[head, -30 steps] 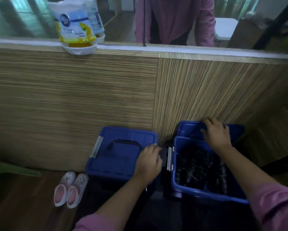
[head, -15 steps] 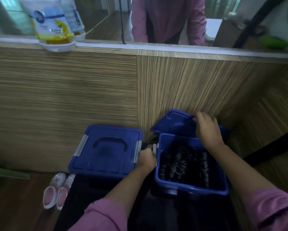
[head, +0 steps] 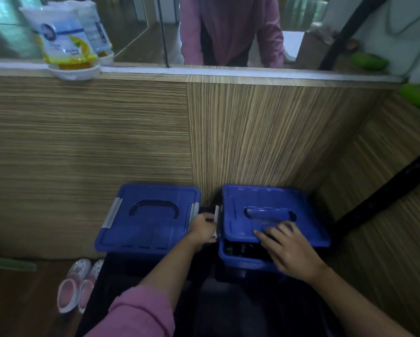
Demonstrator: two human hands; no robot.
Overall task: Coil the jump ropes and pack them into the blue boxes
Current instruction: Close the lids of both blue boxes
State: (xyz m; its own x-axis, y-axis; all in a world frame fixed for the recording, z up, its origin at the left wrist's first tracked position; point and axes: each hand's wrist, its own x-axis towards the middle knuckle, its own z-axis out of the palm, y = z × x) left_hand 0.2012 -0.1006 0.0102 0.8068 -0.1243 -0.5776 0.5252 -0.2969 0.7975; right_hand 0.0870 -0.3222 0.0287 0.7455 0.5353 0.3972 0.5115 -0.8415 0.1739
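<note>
Two blue boxes stand side by side against the wooden wall. The left blue box (head: 145,222) has its lid fully closed, with a dark handle on top. On the right blue box (head: 243,260) the lid (head: 272,210) lies across the top, its front edge still raised, and black jump ropes (head: 240,249) show through the gap. My right hand (head: 289,249) lies on the lid's front with straight fingers. My left hand (head: 204,227) grips the white latch (head: 217,221) on the right box's left side.
The boxes sit on a dark low surface (head: 228,310). A pair of pink and white clogs (head: 77,283) lies on the floor at the left. Above, a ledge (head: 228,70) holds yellow and white pouches (head: 65,42). A person in pink (head: 228,30) stands behind the glass.
My right hand has swung the right box's lid down from the wall onto the box, covering the ropes. My left hand moved from the left box's lid to the right box's latch.
</note>
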